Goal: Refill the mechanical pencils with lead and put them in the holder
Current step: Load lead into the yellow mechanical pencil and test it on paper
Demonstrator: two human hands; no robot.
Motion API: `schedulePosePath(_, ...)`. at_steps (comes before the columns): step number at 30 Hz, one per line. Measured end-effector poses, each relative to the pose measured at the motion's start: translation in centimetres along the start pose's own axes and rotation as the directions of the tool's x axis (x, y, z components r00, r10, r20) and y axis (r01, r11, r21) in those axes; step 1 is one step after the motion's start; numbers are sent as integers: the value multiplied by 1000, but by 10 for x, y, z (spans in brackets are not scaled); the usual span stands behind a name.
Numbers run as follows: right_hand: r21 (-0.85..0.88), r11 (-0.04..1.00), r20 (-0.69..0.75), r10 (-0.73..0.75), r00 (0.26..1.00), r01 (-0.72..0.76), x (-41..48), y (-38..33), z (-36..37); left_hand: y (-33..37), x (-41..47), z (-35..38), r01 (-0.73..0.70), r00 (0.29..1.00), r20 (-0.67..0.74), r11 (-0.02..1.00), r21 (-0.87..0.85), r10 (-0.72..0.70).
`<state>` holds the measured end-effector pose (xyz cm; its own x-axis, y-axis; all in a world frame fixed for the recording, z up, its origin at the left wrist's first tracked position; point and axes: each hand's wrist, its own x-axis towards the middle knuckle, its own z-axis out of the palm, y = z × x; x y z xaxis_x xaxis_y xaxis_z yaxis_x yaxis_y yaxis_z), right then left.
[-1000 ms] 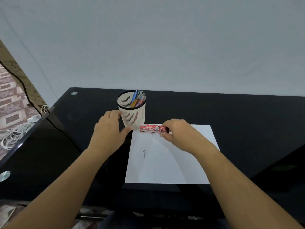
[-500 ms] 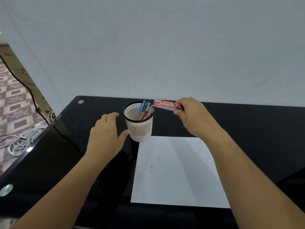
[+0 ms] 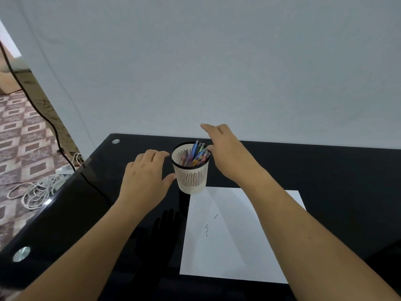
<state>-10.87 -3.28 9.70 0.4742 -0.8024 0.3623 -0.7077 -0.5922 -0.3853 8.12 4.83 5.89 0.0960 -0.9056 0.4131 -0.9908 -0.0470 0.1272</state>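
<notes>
At the far left a patterned tile floor (image 3: 21,137) shows beside the table, with a loose coil of white cable (image 3: 36,192) lying on it and a black cord (image 3: 43,114) running down toward the table's edge. The black glossy table (image 3: 325,170) has a round metal fitting (image 3: 21,254) at its near left corner and another at its far left corner. The person's left hand (image 3: 147,177) reaches in over the left part of the table and is cupped round the left side of the holder (image 3: 192,179). Its thumb tip is at the lower wall and its fingertips are by the black rim, so close that contact cannot be told from a small gap. The holder, a white slotted cup, stands upright on the table at the far left corner of a white sheet of paper (image 3: 238,246). The mechanical pencils (image 3: 196,154) stand bunched inside it, leaning toward its right rim, their blue, red and orange barrels poking just above the edge. The right hand (image 3: 225,153) hovers at the holder's right rim. Its fingers are spread and relaxed, with the index finger stretched out past the pencil tops and the thumb just beside them, and it holds nothing that can be seen. On the paper, nearer the person, lie a few short dark lead pieces (image 3: 207,228), well apart from the holder. The right forearm crosses above the sheet's upper right part. A plain pale wall (image 3: 217,61) rises behind the table.
</notes>
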Motion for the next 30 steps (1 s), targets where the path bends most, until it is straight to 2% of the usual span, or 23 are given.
schedulePosePath(7, 63, 996, -40, 63, 997, -60, -6, 3, 2, 3, -2, 4, -4, 1000, 8, 1000, -27, 4)
schedulePosePath(16, 56, 991, 89, 119, 989, -124, -15, 23, 17, 1, 2, 14, 3, 1000, 22, 1000, -10, -3)
schedulePosePath(20, 122, 986, 166, 95, 982, -116, -13, 24, 26, 2, 8, 20, 19, 997, 77, 1000, 11, -20)
schedulePosePath(23, 260, 950, 181, 127, 975, -172, -9, 22, 36, 5, 14, 22, 80, 991, 116, 993, -81, -70)
schedulePosePath(26, 355, 916, 173, 132, 976, -187, -9, 20, 39, 9, 20, 19, 171, 980, 148, 950, -260, -136)
schedulePosePath(30, 405, 895, 106, 155, 982, -185, -18, 15, 23, 17, 23, 4, 119, 992, 78, 908, -403, -96)
